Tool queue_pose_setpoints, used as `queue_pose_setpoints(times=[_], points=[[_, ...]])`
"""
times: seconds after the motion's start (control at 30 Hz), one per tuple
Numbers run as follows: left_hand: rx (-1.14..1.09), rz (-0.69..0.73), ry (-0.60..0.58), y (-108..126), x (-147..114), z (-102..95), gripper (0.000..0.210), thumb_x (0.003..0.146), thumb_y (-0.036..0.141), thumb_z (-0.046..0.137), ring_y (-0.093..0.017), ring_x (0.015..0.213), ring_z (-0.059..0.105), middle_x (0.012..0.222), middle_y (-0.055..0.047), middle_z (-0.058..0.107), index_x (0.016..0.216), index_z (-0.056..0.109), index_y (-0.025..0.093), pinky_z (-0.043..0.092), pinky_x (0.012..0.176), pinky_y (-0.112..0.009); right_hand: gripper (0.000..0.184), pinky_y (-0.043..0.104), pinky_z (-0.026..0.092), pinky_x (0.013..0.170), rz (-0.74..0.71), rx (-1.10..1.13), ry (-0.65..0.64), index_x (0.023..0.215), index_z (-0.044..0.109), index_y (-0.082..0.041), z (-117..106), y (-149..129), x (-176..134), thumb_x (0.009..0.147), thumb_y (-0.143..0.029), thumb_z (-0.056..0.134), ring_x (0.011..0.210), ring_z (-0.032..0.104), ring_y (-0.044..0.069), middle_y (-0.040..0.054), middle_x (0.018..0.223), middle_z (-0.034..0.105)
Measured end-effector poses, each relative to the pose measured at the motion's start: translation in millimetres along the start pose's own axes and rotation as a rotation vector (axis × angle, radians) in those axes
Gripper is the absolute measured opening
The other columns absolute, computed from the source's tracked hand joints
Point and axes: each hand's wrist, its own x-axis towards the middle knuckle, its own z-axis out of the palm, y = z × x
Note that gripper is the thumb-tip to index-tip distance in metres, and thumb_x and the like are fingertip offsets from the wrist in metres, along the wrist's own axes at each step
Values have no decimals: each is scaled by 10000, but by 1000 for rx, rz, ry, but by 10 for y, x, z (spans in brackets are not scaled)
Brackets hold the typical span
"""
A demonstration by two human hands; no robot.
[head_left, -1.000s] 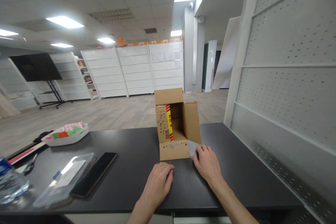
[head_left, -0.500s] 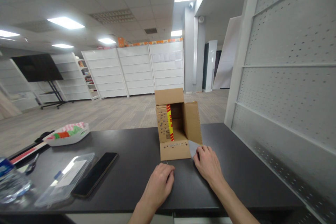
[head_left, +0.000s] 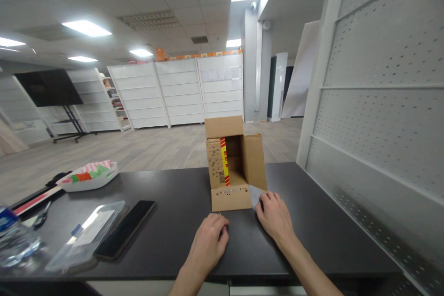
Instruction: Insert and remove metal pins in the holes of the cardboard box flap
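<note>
Cardboard box is set just beyond the two hands on the dark table, its mouth turned toward them; it has been opened, with flaps folded outward, and small dots are seen scattered on the left and lower flaps. What remains to be done is not shown. The left hand is loosely curled; whether the thin sliver at its fingertips is gripped cannot be told. The right hand is half closed beside a pale sheet, any grip hidden. Compared with a second ago, only the sliver is seen shifted leftward.
</note>
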Motion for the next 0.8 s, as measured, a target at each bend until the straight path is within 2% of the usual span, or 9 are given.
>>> queue_pose_setpoints(times=[0.6, 0.8], points=[[80, -40, 0, 29, -2, -12, 210, 831, 83, 427, -199, 876, 574, 906, -52, 628, 850, 602, 198, 468, 788, -345, 161, 309, 314, 751, 2, 4, 5, 838, 612, -189, 1, 2, -2, 902, -204, 465, 896, 524, 214, 64, 889, 614], [62, -108, 77, 5, 62, -28, 185, 865, 166, 443, -209, 921, 583, 961, -61, 626, 923, 614, 206, 463, 798, -363, 166, 314, 317, 755, 11, 4, -2, 840, 612, -189, -13, -8, -1, 906, -210, 461, 902, 523, 218, 62, 890, 613]])
